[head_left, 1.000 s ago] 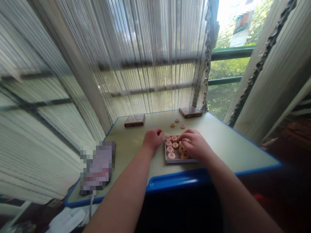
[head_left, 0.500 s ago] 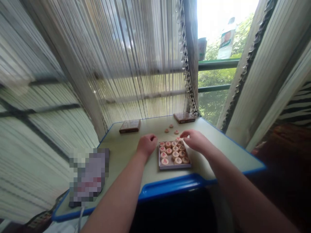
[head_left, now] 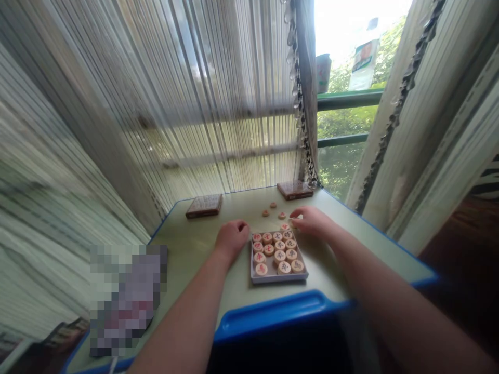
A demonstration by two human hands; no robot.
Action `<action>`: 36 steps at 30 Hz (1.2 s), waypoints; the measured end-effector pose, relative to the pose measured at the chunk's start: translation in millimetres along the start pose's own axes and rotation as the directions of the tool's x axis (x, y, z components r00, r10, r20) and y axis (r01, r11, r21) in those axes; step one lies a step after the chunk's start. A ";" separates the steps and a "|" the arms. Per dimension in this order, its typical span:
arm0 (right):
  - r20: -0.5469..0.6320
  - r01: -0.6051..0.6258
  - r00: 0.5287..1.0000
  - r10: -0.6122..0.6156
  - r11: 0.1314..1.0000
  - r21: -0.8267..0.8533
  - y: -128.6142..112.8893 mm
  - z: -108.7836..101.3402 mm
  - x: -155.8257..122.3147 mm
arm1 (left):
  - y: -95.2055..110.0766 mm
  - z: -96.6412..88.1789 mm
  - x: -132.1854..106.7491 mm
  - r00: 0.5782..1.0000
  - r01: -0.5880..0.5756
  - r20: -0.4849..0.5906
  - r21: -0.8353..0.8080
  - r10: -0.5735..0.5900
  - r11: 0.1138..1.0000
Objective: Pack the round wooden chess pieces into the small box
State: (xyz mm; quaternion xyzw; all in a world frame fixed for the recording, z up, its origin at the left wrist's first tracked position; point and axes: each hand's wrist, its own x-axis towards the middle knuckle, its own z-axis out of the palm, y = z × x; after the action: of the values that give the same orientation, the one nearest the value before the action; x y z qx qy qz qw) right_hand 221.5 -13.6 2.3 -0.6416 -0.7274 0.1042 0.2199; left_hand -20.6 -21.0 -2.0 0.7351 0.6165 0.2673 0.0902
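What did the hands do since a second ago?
The right hand slid off the pieces in the tray to its far right corner, near the loose pieces; whether it holds one is unclear. The left hand stayed curled beside the tray.

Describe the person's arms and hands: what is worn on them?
The left forearm and right forearm are bare, no sleeves in view. The left hand and right hand wear no gloves; no watch, bracelet or ring shows, though fine detail is blurred.
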 end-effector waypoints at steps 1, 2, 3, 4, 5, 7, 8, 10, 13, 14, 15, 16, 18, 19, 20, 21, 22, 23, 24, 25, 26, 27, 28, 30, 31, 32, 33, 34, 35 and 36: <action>0.011 -0.010 1.000 0.010 1.000 0.019 -0.2 -1.5 -0.8 | 0.1 0.0 0.2 1.000 -0.001 0.002 0.000 0.001 1.000; 0.016 -0.027 1.000 0.027 0.999 0.041 -0.5 -3.0 -1.6 | 0.1 -0.1 0.2 1.000 -0.001 0.001 -0.002 0.001 1.000; 0.018 -0.045 0.999 0.044 0.997 0.066 -0.7 -4.3 -2.3 | 0.0 -0.1 0.2 1.000 -0.001 -0.001 -0.005 0.001 1.000; 0.024 -0.059 0.998 0.058 0.994 0.090 -0.9 -5.4 -3.1 | -0.1 0.0 0.1 1.000 -0.003 -0.005 -0.007 0.003 1.000; 0.037 -0.065 0.997 0.061 0.992 0.109 -1.1 -6.2 -4.1 | -0.3 0.1 -0.1 1.000 -0.006 -0.011 -0.008 0.006 1.000; 0.077 -0.050 0.996 0.040 0.991 0.126 -1.8 -7.3 -6.4 | -0.7 0.3 -0.4 1.000 -0.017 -0.020 -0.007 0.017 1.000; 0.092 -0.034 0.995 0.023 0.992 0.122 -2.3 -7.6 -7.7 | -0.8 0.3 -0.6 1.000 -0.020 -0.022 -0.007 0.020 1.000; 0.097 -0.006 0.995 -0.004 0.995 0.102 -3.5 -8.0 -10.1 | -0.7 0.2 -0.8 1.000 -0.015 -0.018 -0.005 0.015 1.000; 0.079 0.012 0.997 -0.018 0.997 0.080 -4.7 -7.9 -12.1 | -0.4 -0.3 -0.7 1.000 -0.003 -0.003 -0.004 0.003 1.000; 0.078 0.014 0.997 -0.020 0.997 0.075 -4.6 -7.8 -12.0 | -0.3 -0.4 -0.7 1.000 -0.005 -0.001 -0.003 0.005 1.000; 0.077 0.011 0.997 -0.017 0.997 0.070 -4.3 -7.6 -11.6 | -0.2 -0.5 -0.8 1.000 -0.009 -0.001 -0.003 0.009 1.000; 0.077 0.005 0.997 -0.010 0.998 0.067 -3.7 -7.4 -11.1 | -0.1 -0.6 -0.9 1.000 -0.016 -0.001 -0.001 0.016 1.000; 0.069 -0.013 0.998 0.008 0.997 0.070 -2.9 -7.8 -10.2 | 0.5 -1.0 -1.6 1.000 -0.029 -0.002 0.004 0.029 1.000; 0.057 -0.021 0.998 0.016 0.997 0.081 -3.2 -8.5 -10.6 | 1.0 -1.4 -2.3 0.999 -0.037 -0.001 0.008 0.037 0.999; 0.035 -0.022 0.999 0.018 0.995 0.099 -4.4 -9.5 -11.8 | 1.5 -1.9 -3.1 0.999 -0.043 -0.001 0.013 0.043 0.999; 0.005 -0.011 1.000 0.011 0.992 0.124 -6.8 -10.8 -14.4 | 2.2 -2.6 -4.1 0.999 -0.048 -0.002 0.017 0.048 0.999; -0.031 0.010 0.999 -0.006 0.988 0.157 -10.7 -12.2 -18.5 | 2.8 -3.4 -5.3 0.999 -0.052 -0.008 0.018 0.052 0.998; -0.070 0.044 0.997 -0.031 0.979 0.197 -16.1 -13.5 -24.3 | 3.4 -4.1 -6.6 0.998 -0.053 -0.016 0.017 0.053 0.998; -0.108 0.091 0.992 -0.067 0.967 0.238 -22.9 -14.4 -31.6 | 3.9 -4.9 -8.0 0.998 -0.052 -0.025 0.015 0.052 0.999; -0.140 0.145 0.984 -0.110 0.950 0.276 -30.7 -14.6 -40.4 | 4.2 -5.5 -9.4 0.998 -0.052 -0.035 0.012 0.052 0.999; -0.165 0.207 0.973 -0.162 0.928 0.309 -39.0 -13.8 -50.1 | 4.4 -6.0 -10.7 0.998 -0.053 -0.044 0.011 0.053 0.999; -0.183 0.268 0.959 -0.218 0.907 0.324 -47.3 -11.9 -60.3 | 4.4 -6.3 -12.0 0.997 -0.056 -0.050 0.011 0.057 0.998; -0.202 0.322 0.942 -0.268 0.893 0.316 -55.0 -8.8 -70.5 | 4.3 -6.5 -13.2 0.997 -0.061 -0.052 0.013 0.062 0.998; -0.254 0.424 0.898 -0.360 0.862 0.279 -66.6 -0.2 -88.7 | 3.9 -6.8 -15.4 0.996 -0.072 -0.051 0.020 0.073 0.997; -0.282 0.456 0.879 -0.385 0.853 0.255 -70.1 4.6 -96.0 | 3.8 -6.9 -16.4 0.996 -0.077 -0.049 0.023 0.078 0.997; -0.307 0.478 0.863 -0.402 0.846 0.236 -72.1 9.3 -102.0 | 3.8 -7.1 -17.4 0.996 -0.079 -0.047 0.026 0.080 0.997; -0.329 0.493 0.850 -0.412 0.841 0.221 -72.8 13.4 -106.5 | 3.7 -7.2 -18.3 0.996 -0.079 -0.045 0.028 0.080 0.996; -0.344 0.502 0.841 -0.417 0.839 0.210 -72.4 16.6 -109.8 | 3.7 -7.4 -19.1 0.996 -0.078 -0.046 0.031 0.079 0.996; -0.354 0.507 0.835 -0.420 0.838 0.202 -71.5 19.0 -112.0 | 3.7 -7.4 -19.7 0.996 -0.077 -0.047 0.032 0.078 0.997; -0.359 0.512 0.831 -0.425 0.836 0.195 -70.3 20.4 -113.2 | 3.7 -7.4 -20.0 0.996 -0.076 -0.047 0.034 0.077 0.997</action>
State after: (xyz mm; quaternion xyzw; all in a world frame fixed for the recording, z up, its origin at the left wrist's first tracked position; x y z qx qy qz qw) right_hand 159.0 -132.7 -6.4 -0.4111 -0.7988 0.0503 0.4362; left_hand -23.1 -42.4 0.3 0.7528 0.5941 0.2785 0.0532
